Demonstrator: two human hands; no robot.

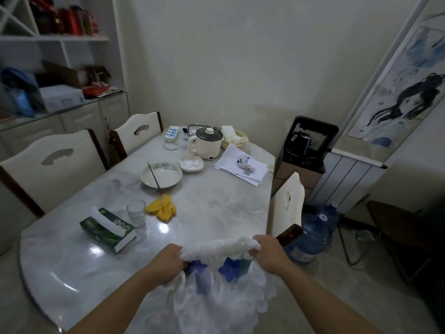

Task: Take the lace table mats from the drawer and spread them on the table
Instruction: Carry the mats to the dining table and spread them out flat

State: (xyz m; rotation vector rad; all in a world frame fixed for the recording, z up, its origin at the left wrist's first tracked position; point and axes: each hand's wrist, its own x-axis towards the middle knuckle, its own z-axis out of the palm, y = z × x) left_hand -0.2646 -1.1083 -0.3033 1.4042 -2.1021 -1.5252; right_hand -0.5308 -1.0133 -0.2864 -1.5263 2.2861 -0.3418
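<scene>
Lace mats (pixel 216 280) bunched between both hands, unlabelled.

The desk (pixel 216 208) lay bare near right; tissue box (pixel 108 229), glass (pixel 136 211) and yellow gloves (pixel 161 208) crowded the left.

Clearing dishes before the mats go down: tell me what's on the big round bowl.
A thin dark stick lies across the wide white floral-rimmed bowl, jutting past its near rim. Otherwise it looks empty; the table beneath is hidden.

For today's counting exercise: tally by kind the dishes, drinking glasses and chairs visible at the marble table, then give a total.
Dishes: 2, round white bowl with chopsticks, small white dish
Clear drinking glasses: 1
Cream chairs: 3
Total: 6
</scene>
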